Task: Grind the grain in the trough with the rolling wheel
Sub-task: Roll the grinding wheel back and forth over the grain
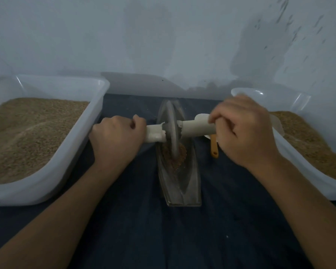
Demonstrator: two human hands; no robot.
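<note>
Left hand and right hand each wrap the pale axle, lying left-right. Grey metal disc wheel stands between them on brown grain in the boat-shaped metal trough, whose long axis runs near-far.

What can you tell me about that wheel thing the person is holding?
The rolling wheel is a thin grey disc, metal by its look, standing upright on edge in the narrow trough, its rim in the brown grain. A pale axle runs through its middle; the left hand and right hand each grip an end.
</note>
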